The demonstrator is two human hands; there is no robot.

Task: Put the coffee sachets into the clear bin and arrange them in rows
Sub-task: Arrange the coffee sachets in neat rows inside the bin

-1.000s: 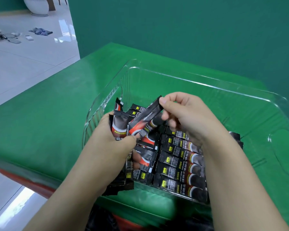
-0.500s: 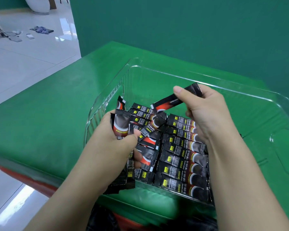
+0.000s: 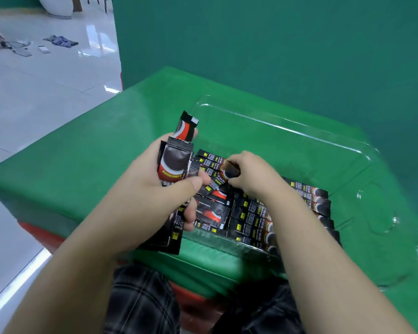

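Sachets fill the near part of a clear, shallow rectangular plastic bin (image 3: 307, 138) that sits on a green cloth-covered table (image 3: 87, 165): black, red and white foil coffee sticks (image 3: 251, 219) lie side by side in rows along the bin's 6 o'clock wall, with a few more lying crosswise at about 9 o'clock (these look less tidy). The bin's far half, toward 12 o'clock, shows only green cloth through its floor. The left hand (image 3: 150, 196), at the bin's 9 o'clock rim, has thumb and fingers curled round a bundle of the same black sachets (image 3: 174, 165), their ends fanned upward and downward. The right hand (image 3: 251, 174), inside the bin, pinches the dark end of a single sachet (image 3: 229, 172) between thumb and forefinger, low over the rows; whether it touches them I cannot tell.
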